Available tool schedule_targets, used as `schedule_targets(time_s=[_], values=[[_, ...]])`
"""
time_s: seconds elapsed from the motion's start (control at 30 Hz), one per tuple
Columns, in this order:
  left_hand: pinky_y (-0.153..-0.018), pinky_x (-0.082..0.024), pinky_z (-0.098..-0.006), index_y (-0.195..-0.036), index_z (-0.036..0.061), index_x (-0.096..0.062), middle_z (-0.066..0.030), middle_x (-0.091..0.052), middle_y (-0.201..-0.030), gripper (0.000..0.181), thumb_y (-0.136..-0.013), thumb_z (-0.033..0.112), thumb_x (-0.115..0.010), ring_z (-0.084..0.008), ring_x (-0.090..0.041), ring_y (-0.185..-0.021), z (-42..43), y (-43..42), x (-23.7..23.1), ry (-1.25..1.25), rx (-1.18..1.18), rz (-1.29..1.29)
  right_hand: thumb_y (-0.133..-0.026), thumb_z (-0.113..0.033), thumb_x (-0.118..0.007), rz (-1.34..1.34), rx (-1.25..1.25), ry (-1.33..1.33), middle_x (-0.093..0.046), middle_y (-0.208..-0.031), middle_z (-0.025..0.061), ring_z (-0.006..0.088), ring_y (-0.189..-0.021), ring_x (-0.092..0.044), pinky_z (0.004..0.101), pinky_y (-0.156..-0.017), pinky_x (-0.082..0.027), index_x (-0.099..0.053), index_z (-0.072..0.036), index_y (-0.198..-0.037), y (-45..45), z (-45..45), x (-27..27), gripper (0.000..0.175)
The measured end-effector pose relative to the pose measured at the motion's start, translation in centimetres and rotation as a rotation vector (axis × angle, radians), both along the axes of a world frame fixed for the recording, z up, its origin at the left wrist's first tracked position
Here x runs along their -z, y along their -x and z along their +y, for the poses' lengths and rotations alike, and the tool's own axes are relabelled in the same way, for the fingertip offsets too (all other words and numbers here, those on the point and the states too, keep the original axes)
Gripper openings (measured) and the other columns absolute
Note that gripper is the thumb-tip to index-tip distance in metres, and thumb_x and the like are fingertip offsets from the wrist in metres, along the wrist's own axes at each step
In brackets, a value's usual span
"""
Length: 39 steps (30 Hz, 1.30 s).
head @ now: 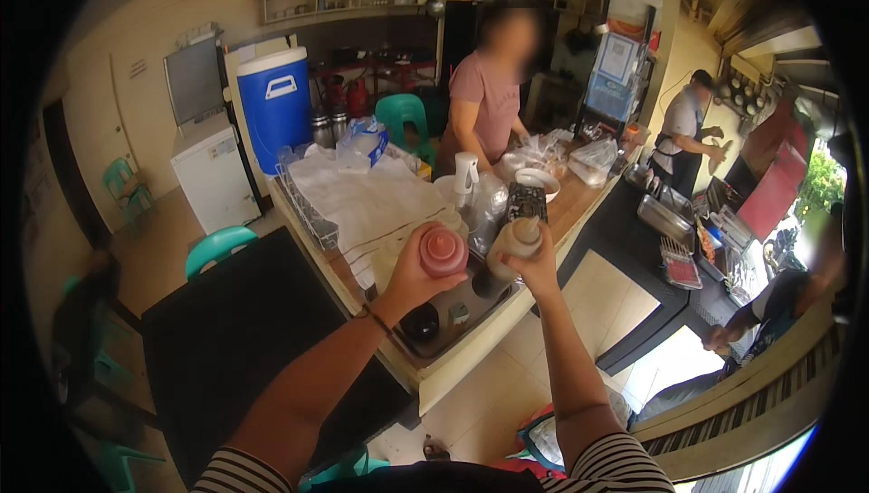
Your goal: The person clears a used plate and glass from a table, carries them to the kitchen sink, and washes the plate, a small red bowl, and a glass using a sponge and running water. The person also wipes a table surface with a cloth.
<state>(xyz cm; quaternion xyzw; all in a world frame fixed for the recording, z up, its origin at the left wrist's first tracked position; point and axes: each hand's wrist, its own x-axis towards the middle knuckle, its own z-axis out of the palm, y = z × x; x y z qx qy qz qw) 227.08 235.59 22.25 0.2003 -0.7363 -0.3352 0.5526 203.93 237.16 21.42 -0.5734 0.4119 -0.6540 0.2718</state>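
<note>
My left hand grips a red squeeze bottle with a ringed cap, seen from above. Held in my right hand is a pale squeeze bottle with a pointed nozzle. Both bottles are over the near end of the counter, above a metal tray holding a round dark item and a small pale container. Just beyond them stand a white spray bottle and a black patterned box. A white cloth covers the counter's left part.
A person in a pink shirt stands behind the counter near plastic bags and a white bowl. A black table is at the left. Farther right, a person works near metal trays; another person is at the right edge.
</note>
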Motion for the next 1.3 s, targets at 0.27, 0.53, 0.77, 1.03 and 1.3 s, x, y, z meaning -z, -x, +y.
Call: schedule_targets(time_s=[0.27,0.53,0.77,1.03,1.3], values=[[-0.091,-0.041,-0.0338,-0.122,0.0032,-0.038,-0.0111,-0.052,-0.114,0.080,-0.057,0.017,-0.084,-0.0224,-0.051,-0.108,-7.8,5.5,4.2,-0.150,-0.177,-0.126,-0.053,-0.006,-0.078,0.032,-0.154,-0.166,-0.054,-0.108,0.0106,0.0206,-0.102,-0.053,0.0330,-0.089,-0.043,-0.040,-0.002,-0.120,2.3,-11.6,4.2,0.077],[-0.093,-0.039,-0.0356,-0.123,0.0017,-0.035,-0.0141,-0.045,-0.118,0.082,-0.059,0.018,-0.083,-0.0254,-0.048,-0.110,-7.5,6.1,7.4,-0.171,-0.334,-0.205,-0.054,-0.013,-0.082,0.124,-0.111,-0.221,-0.055,-0.110,0.0112,0.0213,-0.104,-0.052,0.0331,-0.090,-0.042,-0.041,-0.004,-0.121,0.6,-13.3,6.5,0.079],[-0.099,-0.033,-0.0399,-0.136,0.0021,-0.020,-0.0186,-0.036,-0.126,0.103,-0.058,0.022,-0.084,-0.0309,-0.040,-0.116,-6.8,4.9,8.7,-0.073,-0.444,-0.222,-0.068,-0.013,-0.073,0.012,-0.096,-0.110,-0.043,-0.124,0.0133,0.0238,-0.115,-0.043,0.0351,-0.096,-0.035,-0.038,-0.005,-0.124,0.2,-13.4,9.7,0.067],[-0.103,-0.030,-0.0409,-0.135,0.0067,-0.026,-0.0173,-0.027,-0.139,0.072,-0.078,0.016,-0.068,-0.0348,-0.031,-0.127,1.4,-3.6,8.5,-0.027,-0.348,-0.307,-0.084,-0.013,-0.052,-0.309,0.349,0.098,-0.047,-0.117,0.0133,0.0225,-0.108,-0.044,0.0355,-0.092,-0.035,-0.041,-0.002,-0.119,-4.5,-6.5,7.6,0.038],[-0.090,-0.044,-0.0333,-0.118,0.0049,-0.047,-0.0145,-0.042,-0.127,0.036,-0.083,0.006,-0.056,-0.0279,-0.048,-0.113,25.2,-24.5,10.6,-0.187,-0.583,-0.489,-0.079,-0.005,-0.060,0.151,-0.577,-0.011,-0.051,-0.097,0.0078,0.0200,-0.088,-0.050,0.0325,-0.087,-0.039,-0.051,-0.002,-0.104,-30.1,10.0,5.5,0.027]])
